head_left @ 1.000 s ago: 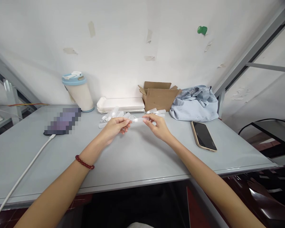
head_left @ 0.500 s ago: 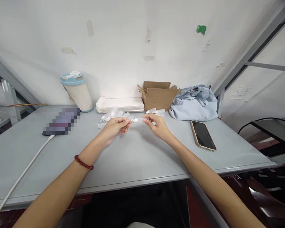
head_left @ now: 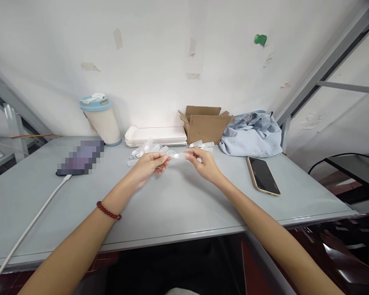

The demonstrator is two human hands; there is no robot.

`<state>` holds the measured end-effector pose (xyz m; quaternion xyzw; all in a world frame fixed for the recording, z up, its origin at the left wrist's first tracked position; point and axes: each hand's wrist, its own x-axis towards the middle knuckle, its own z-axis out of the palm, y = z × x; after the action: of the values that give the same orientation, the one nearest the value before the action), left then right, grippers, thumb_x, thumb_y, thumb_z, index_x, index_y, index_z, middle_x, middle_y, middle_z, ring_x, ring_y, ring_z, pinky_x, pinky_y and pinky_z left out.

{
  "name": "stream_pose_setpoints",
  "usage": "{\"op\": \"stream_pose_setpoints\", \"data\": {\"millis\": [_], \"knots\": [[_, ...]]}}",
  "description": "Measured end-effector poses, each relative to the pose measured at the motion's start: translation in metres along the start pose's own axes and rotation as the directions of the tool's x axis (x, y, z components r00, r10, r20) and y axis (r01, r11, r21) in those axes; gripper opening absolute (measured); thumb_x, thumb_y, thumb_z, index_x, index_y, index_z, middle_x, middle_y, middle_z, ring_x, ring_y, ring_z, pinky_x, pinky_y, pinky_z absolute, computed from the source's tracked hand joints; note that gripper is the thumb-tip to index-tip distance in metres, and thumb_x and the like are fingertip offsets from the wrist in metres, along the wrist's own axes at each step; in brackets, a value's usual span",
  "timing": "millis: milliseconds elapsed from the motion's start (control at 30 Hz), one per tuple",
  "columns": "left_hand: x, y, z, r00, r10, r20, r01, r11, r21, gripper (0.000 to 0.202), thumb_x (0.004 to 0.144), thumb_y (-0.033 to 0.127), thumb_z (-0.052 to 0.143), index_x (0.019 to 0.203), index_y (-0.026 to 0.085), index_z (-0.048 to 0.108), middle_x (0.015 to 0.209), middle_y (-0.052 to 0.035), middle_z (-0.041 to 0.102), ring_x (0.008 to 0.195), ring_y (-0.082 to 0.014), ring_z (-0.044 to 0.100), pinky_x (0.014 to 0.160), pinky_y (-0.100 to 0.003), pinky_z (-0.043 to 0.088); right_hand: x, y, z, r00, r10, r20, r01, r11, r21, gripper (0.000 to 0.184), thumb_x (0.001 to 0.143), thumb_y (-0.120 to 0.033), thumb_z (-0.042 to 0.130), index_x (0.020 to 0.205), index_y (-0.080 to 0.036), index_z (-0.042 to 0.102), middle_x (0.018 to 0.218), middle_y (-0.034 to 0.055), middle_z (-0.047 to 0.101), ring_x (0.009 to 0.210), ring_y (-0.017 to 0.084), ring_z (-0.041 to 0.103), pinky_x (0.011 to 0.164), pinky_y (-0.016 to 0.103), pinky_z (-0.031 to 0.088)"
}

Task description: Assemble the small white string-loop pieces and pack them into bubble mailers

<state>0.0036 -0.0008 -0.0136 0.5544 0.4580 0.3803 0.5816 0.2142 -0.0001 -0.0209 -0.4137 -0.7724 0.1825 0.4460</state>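
Unmoved fingers [head_left: 156, 155] well inside table edge [head_left: 178, 240]

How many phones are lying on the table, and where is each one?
2: the cabled phone at the left, near the cup; the dark-screened phone at the right, near the blue cloth.
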Motion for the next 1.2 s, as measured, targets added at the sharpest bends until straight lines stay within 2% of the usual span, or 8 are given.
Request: {"op": "stream_pose_setpoints", "data": {"millis": [467,700,833,1033,1200], "knots": [[-0.001,0.001,0.000,1.000,0.000,0.006,0.000,1.000,-0.007,0.024,0.072,0.038,0.069,0.076,0.015,0.064,0.075,-0.0008,0.057,0.060,-0.0091,0.048,0.057,-0.024,0.036,0.001,0.000,0.000,0.998,0.053,0.020,-0.055,0.996,0.077,0.027,0.088,-0.038,0.050,0.091,-0.017,0.066,0.079,0.0027,0.066,0.070,0.013,0.055,0.065,0.025,0.040],[-0.002,0.003,0.001,1.000,-0.002,-0.004,0.002,1.000,-0.006,0.027,0.070,0.040,0.070,0.076,0.015,0.064,0.075,-0.0015,0.057,0.060,-0.0092,0.048,0.057,-0.025,0.037,0.001,0.000,-0.001,0.998,0.056,0.032,-0.058,0.996,0.066,0.026,0.088,-0.035,0.051,0.092,-0.015,0.066,0.077,0.0031,0.066,0.070,0.012,0.055,0.064,0.024,0.040],[-0.003,0.004,0.002,1.000,0.009,-0.015,-0.009,0.999,0.032,0.028,0.070,0.042,0.069,0.076,0.015,0.065,0.074,-0.0021,0.058,0.060,-0.0099,0.048,0.056,-0.024,0.038,0.001,-0.001,-0.001,0.999,0.027,0.035,-0.028,0.999,0.028,0.025,0.089,-0.034,0.050,0.091,-0.014,0.066,0.076,0.0034,0.064,0.068,0.012,0.053,0.061,0.024,0.038],[-0.001,0.001,0.006,0.996,0.082,-0.046,-0.072,0.979,0.191,0.027,0.072,0.042,0.064,0.073,0.015,0.064,0.066,-0.0012,0.058,0.055,-0.0102,0.048,0.052,-0.025,0.038,-0.001,0.001,0.001,0.997,-0.072,0.024,0.074,0.993,-0.091,0.023,0.090,-0.031,0.047,0.090,-0.016,0.065,0.073,0.0039,0.062,0.065,0.013,0.051,0.060,0.026,0.038],[-0.001,-0.004,0.012,0.993,0.093,-0.078,-0.072,0.969,0.235,0.024,0.070,0.040,0.063,0.068,0.015,0.062,0.061,-0.0006,0.057,0.051,-0.0101,0.048,0.048,-0.025,0.036,-0.005,0.003,0.006,0.996,-0.088,0.032,0.091,0.989,-0.112,0.022,0.090,-0.029,0.046,0.088,-0.016,0.064,0.071,0.0039,0.062,0.062,0.014,0.050,0.060,0.026,0.038]]}}
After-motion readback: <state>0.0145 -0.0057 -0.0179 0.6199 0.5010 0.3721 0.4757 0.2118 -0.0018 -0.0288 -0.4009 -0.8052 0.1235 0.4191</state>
